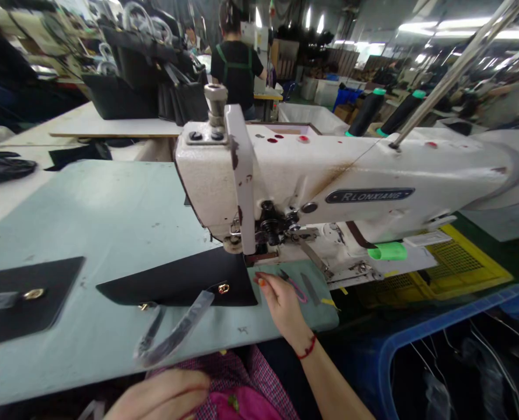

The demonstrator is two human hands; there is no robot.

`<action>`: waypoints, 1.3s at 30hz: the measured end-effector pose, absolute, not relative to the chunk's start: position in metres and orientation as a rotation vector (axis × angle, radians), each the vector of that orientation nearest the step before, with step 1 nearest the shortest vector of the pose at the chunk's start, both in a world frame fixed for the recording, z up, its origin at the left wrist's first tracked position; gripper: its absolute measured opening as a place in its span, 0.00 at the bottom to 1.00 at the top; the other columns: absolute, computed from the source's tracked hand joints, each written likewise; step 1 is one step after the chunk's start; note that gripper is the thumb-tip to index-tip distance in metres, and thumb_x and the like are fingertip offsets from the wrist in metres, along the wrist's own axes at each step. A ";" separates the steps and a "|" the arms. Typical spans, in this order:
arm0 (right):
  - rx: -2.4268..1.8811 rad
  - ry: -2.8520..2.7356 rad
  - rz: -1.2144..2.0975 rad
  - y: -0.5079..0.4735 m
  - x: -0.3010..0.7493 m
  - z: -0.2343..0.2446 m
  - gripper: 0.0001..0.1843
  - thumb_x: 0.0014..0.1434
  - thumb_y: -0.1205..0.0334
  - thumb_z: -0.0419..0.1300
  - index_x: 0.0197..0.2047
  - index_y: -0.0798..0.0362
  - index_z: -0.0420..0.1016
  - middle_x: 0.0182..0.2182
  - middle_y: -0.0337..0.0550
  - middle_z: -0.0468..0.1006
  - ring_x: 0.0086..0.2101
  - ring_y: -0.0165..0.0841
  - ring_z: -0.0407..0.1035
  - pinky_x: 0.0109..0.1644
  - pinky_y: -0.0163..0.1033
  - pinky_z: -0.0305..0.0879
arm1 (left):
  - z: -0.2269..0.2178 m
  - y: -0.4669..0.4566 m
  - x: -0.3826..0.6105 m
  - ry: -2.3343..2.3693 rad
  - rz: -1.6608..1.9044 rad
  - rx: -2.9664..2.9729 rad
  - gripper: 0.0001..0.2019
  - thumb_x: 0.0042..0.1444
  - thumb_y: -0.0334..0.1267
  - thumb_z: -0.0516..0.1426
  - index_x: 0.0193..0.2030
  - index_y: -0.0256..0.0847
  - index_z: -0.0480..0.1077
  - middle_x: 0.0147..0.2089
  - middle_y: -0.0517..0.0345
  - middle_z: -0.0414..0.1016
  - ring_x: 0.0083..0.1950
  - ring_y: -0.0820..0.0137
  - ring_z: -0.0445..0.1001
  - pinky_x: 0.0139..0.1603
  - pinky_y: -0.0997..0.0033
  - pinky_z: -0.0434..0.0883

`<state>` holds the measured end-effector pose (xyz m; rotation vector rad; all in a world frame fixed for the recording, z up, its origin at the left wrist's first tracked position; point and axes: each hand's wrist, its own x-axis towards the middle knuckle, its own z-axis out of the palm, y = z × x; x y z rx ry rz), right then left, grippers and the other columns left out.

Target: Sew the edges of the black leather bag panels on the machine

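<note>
A black bag panel (pixel 185 279) with gold hardware lies on the pale green sewing table, its far edge under the head of a white sewing machine (pixel 329 175). A plastic-wrapped handle (pixel 176 332) loops from the panel toward the table's front edge. My right hand (pixel 283 309) is just right of the panel, below the needle area. Its thumb and fingertips are pinched together; anything between them is too small to make out. At the bottom, over my lap, is my left hand (pixel 163 396), blurred and partly cut off, apart from the panel.
Another black panel (pixel 27 297) lies at the left. Pink-handled snips (pixel 297 289) rest beside my right hand. A blue bin (pixel 386 356) with wrapped handles stands at the lower right. Black bags (pixel 141 76) stand on a table behind; a person (pixel 237 64) works beyond.
</note>
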<state>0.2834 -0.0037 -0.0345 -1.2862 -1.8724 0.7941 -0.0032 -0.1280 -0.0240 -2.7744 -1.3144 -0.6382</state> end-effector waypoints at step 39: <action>-1.200 -1.483 1.321 0.024 0.234 -0.011 0.27 0.64 0.48 0.55 0.21 0.53 0.51 0.20 0.33 0.48 0.23 0.25 0.45 0.26 0.34 0.41 | -0.006 0.014 0.003 -1.368 -0.965 -2.698 0.10 0.62 0.39 0.57 0.49 0.43 0.72 0.56 0.52 0.77 0.59 0.60 0.74 0.68 0.51 0.63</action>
